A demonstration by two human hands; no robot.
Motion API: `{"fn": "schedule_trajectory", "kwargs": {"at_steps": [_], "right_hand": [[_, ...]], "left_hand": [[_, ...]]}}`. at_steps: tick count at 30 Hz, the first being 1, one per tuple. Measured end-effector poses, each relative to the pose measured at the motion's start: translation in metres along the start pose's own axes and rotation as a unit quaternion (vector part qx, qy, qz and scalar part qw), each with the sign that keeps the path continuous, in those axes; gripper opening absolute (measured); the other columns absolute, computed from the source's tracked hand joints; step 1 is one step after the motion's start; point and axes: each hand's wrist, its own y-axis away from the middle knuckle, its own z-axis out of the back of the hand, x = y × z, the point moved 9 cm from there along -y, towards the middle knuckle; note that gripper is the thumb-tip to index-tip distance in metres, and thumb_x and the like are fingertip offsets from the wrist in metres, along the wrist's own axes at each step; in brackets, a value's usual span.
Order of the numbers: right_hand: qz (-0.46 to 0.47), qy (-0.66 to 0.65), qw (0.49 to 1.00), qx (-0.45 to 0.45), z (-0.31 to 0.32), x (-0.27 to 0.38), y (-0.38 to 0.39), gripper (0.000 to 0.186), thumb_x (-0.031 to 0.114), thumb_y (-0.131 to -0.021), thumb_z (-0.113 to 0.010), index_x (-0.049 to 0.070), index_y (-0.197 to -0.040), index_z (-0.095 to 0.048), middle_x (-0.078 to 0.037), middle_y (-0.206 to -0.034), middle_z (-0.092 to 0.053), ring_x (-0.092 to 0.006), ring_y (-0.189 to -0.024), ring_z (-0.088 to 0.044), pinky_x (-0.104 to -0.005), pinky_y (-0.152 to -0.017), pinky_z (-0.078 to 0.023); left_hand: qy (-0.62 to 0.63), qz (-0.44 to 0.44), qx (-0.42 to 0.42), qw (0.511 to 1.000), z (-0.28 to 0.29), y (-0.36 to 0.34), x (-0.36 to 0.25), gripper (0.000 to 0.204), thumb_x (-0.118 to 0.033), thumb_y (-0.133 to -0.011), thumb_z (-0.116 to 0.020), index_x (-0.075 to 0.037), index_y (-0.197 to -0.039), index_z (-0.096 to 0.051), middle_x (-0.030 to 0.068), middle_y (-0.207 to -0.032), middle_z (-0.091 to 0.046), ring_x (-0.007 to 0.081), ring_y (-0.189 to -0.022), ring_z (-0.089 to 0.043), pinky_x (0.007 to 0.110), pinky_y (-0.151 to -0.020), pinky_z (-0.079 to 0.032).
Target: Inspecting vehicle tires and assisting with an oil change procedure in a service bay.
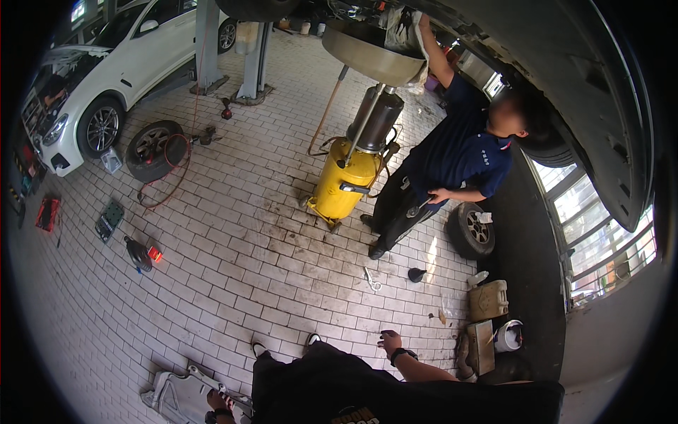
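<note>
Grey moulded panel (176, 397), one: low at my left; whether it meets the floor I cannot tell. My left hand (217, 401): at the panel's right edge; whether its fingers clamp it I cannot tell. My right hand (389, 342): empty, fingers apart and loosely bent. Lettering: pale print on my dark shirt (424, 397); small pale marks on the blue shirt (455, 166) of one co-worker (395, 201). Yellow wheeled drainer (335, 185), one, under a broad metal pan (371, 60). Black funnel (415, 275), one. Loose wheels, two: left (134, 146) and right (466, 238). White car (152, 53), one, bonnet raised. Floor (240, 233): pale brick-shaped tiles, dark-stained near the drainer. Barred window (604, 222) at right.
</note>
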Motion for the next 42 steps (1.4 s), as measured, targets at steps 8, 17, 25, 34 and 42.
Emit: {"fn": "schedule_trajectory", "kwargs": {"at_steps": [8,17,25,34,42], "right_hand": [[-0.006,0.001,1.000,-0.005,0.003,-0.009,-0.004,0.023,0.010,-0.079,-0.048,-0.002,-0.098,-0.056,-0.015,-0.081,-0.059,-0.0228,-0.059,-0.062,-0.0281,-0.046,-0.050],[-0.008,0.002,1.000,0.003,-0.002,-0.004,-0.001,0.024,0.011,-0.079,-0.049,-0.002,-0.099,-0.055,-0.016,-0.084,-0.058,-0.0229,-0.059,-0.061,-0.0287,-0.047,-0.050],[-0.019,0.006,1.000,0.006,0.000,-0.006,0.000,0.022,0.007,-0.079,-0.048,-0.001,-0.099,-0.054,-0.015,-0.085,-0.057,-0.0241,-0.061,-0.061,-0.0304,-0.049,-0.051],[-0.011,0.002,1.000,0.000,-0.001,-0.003,0.000,0.024,0.010,-0.079,-0.049,-0.003,-0.099,-0.055,-0.015,-0.081,-0.058,-0.0221,-0.057,-0.060,-0.0290,-0.046,-0.050],[-0.008,0.003,1.000,0.004,-0.002,0.001,-0.003,0.024,0.010,-0.079,-0.049,-0.002,-0.099,-0.055,-0.015,-0.082,-0.058,-0.0227,-0.058,-0.060,-0.0297,-0.047,-0.050]], "left_hand": [[0.012,-0.013,0.012,1.000,-0.006,0.008,-0.006,0.012,-0.019,-0.076,-0.044,-0.019,-0.088,-0.044,0.0055,-0.078,-0.046,0.0187,-0.046,-0.041,0.027,-0.032,-0.029],[0.016,0.002,-0.007,1.000,0.002,0.001,0.002,0.021,-0.022,-0.077,-0.046,-0.020,-0.097,-0.045,0.0070,-0.082,-0.049,0.0204,-0.053,-0.044,0.028,-0.038,-0.033],[0.046,-0.009,-0.001,0.999,0.002,0.010,0.001,0.010,-0.019,-0.075,-0.045,-0.019,-0.084,-0.043,0.0055,-0.077,-0.048,0.0189,-0.051,-0.041,0.027,-0.039,-0.032],[0.038,-0.009,-0.014,0.999,0.000,0.005,0.002,0.005,-0.017,-0.076,-0.045,-0.019,-0.077,-0.040,0.0054,-0.071,-0.045,0.0176,-0.041,-0.035,0.026,-0.031,-0.024],[0.028,-0.004,-0.025,0.999,0.003,0.002,0.005,0.006,-0.017,-0.077,-0.046,-0.018,-0.082,-0.042,0.0060,-0.075,-0.046,0.0200,-0.044,-0.040,0.027,-0.032,-0.027]]}}
